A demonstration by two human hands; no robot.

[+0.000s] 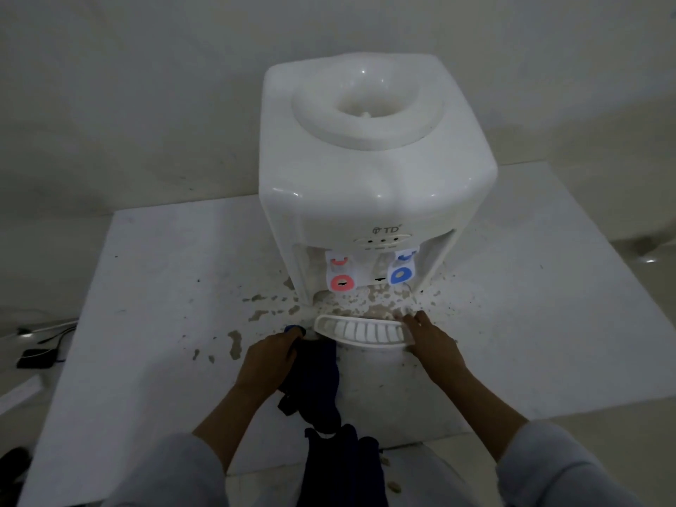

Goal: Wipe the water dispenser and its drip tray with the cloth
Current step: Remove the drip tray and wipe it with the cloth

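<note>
A white tabletop water dispenser (369,170) stands on a white table, with a red tap (342,282) and a blue tap (401,275) in its front recess. The white slotted drip tray (360,331) lies pulled out on the table in front of it. My right hand (431,342) grips the tray's right end. My left hand (272,354) holds a dark blue cloth (318,378) beside the tray's left end; the cloth hangs down towards me over the table's front edge.
The white table (153,287) carries brownish stains and specks (256,312) around the dispenser's base. On the floor at the left lie a dark device with cables (36,354) and a white strip (22,391). A pale wall rises behind.
</note>
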